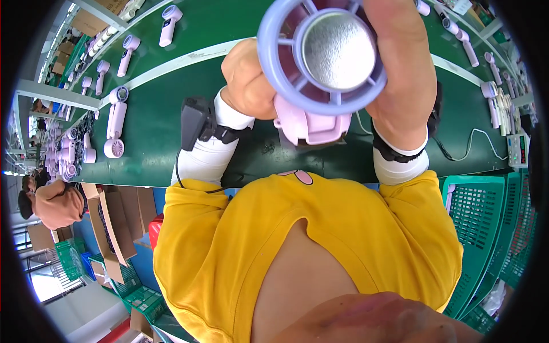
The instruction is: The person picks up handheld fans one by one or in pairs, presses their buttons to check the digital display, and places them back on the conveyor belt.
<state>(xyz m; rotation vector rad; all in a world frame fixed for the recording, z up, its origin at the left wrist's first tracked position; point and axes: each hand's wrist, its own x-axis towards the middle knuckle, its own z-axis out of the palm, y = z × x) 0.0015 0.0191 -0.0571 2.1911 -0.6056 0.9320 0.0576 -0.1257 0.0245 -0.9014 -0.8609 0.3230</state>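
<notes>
Close up in front of me is a lilac handheld fan (278, 74), its round, spoked ring facing me with a shiny silver disc (338, 50) at the centre. A pink lower part (313, 127) shows beneath the ring. My right hand (403, 68) grips the fan's right side, fingers partly out of the frame. My left hand (247, 80) is closed against its left side, by the pink part; the ring hides some of its fingers. Both wrists wear white sleeves with black straps, and a black device (197, 123) sits at the left wrist.
Several lilac fans (116, 117) stand or lie along the green table (154, 148). A small meter box (518, 150) and white cable (472, 143) are at right. Green baskets (474, 223) stand lower right, an open cardboard box (108, 228) lower left. Another person (54, 203) works far left.
</notes>
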